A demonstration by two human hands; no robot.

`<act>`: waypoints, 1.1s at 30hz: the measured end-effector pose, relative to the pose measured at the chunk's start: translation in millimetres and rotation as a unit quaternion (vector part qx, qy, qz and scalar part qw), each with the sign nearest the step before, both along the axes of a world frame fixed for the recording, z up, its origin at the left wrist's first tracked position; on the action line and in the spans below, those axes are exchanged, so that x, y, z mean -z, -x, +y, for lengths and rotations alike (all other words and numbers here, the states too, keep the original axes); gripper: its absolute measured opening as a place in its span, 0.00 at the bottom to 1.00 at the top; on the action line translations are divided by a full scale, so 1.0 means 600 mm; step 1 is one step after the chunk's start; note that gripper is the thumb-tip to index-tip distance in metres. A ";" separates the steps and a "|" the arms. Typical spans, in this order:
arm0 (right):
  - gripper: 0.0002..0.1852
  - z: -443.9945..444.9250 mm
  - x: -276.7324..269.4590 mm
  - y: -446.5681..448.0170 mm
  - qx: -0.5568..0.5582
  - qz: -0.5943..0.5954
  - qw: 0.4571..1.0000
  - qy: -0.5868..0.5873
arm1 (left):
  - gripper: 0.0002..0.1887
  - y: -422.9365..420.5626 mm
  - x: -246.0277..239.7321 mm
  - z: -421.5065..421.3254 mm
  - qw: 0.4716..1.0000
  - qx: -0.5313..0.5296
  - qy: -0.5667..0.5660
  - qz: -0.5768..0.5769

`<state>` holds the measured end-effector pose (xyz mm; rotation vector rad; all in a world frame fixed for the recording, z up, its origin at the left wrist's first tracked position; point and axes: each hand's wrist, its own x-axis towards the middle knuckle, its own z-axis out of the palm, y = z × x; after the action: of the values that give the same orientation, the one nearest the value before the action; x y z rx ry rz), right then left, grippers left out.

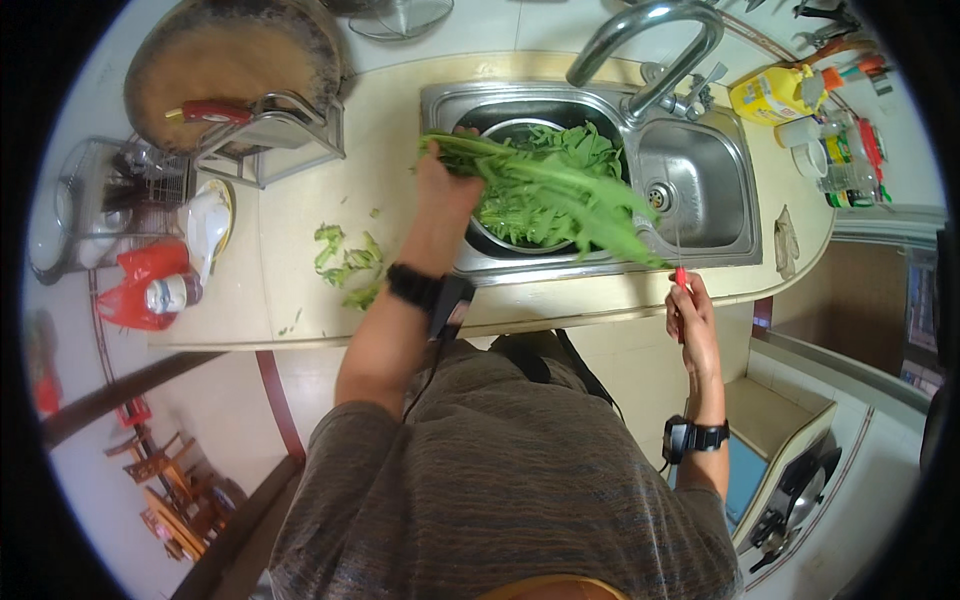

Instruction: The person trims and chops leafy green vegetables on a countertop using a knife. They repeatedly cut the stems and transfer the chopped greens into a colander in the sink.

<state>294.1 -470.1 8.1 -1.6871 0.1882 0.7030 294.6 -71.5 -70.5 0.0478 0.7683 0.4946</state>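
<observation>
My left hand (452, 176) grips the stem end of a long leafy green vegetable (577, 191), held over the left basin of the steel sink. Its leaf tips reach towards my right hand (691, 307), which is closed around the red handle of a knife (680, 276). The thin blade points away from me over the sink's edge, close to the leaf tips. Below the held stalk, a round metal bowl (517, 246) with more cut greens (517, 217) sits in the left basin (469, 112). The bowl is partly hidden by leaves.
A chrome faucet (652, 15) arches over the sink. Leaf scraps (349, 262) lie on the counter (292, 225) left of my arm. Further left stand a metal knife rack (270, 142), a round wooden chopping board (232, 60) and a red plastic bag (150, 277). Bottles (836, 150) line the right wall.
</observation>
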 end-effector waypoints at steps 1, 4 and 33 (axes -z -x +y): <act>0.09 -0.024 0.005 -0.001 -0.004 -0.001 1.000 -0.009 | 0.22 -0.024 0.034 -0.020 0.997 -0.029 0.077 -0.005; 0.09 -0.088 0.012 -0.007 0.014 0.017 1.000 0.012 | 0.27 -0.066 0.118 -0.070 0.996 0.049 -0.008 0.072; 0.15 0.148 -0.555 -0.100 -0.158 -0.526 0.835 -0.038 | 0.10 0.216 -0.009 0.046 0.943 0.221 -0.221 -0.116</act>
<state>354.0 -381.4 341.3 -1.8120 -0.9025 -0.0735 165.0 -44.2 -65.4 0.5615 0.3829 0.2277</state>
